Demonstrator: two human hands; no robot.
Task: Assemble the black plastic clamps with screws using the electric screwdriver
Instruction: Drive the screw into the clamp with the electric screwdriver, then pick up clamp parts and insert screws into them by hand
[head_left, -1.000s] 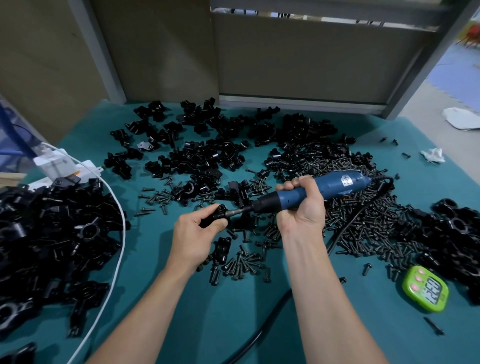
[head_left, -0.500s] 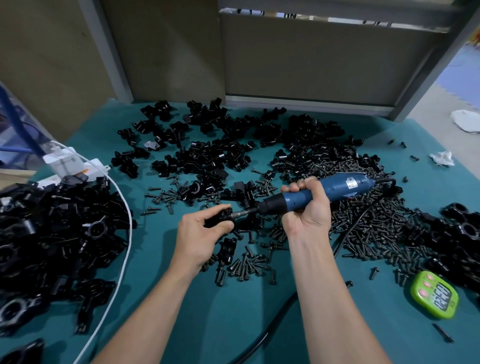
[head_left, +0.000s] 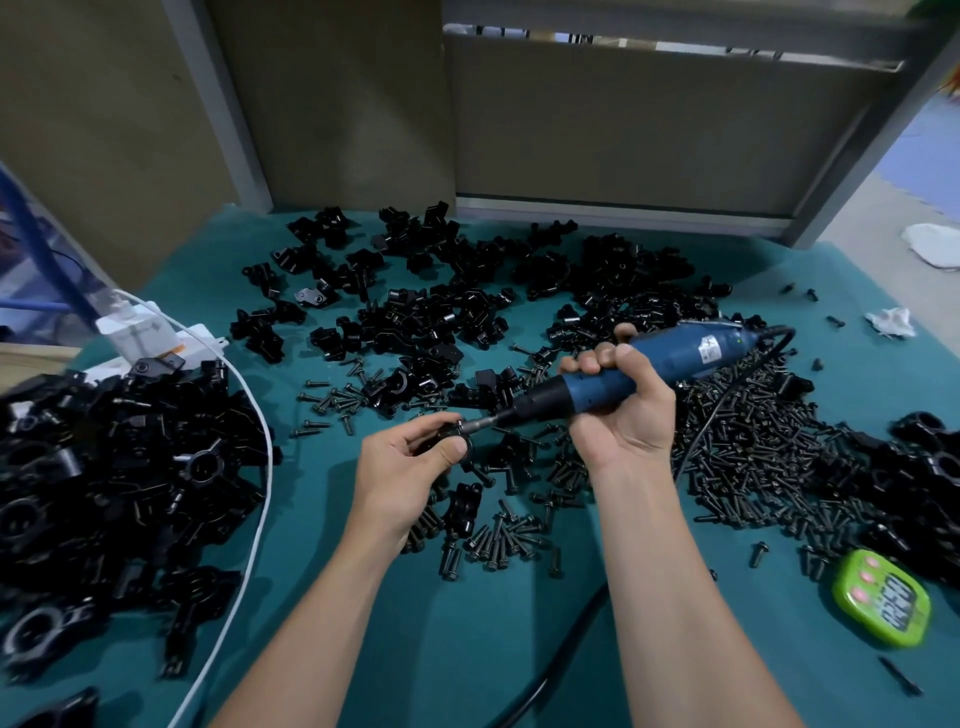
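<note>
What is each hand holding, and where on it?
Left hand pinches a black clamp across its body; right hand grips the electric screwdriver around its blue body.

The right hand (head_left: 626, 410) curls all its fingers round the middle of the blue electric screwdriver (head_left: 691, 353). At the screwdriver's tip, the left hand (head_left: 405, 467) pinches a black plastic clamp (head_left: 451, 435) between thumb and fingers. Both bare forearms stretch forward, side by side.

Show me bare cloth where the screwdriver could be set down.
Bare mat lies between the white cable and the left forearm, and between the right forearm and the green timer. The screws and clamp heaps crowd the middle and sides.
</note>
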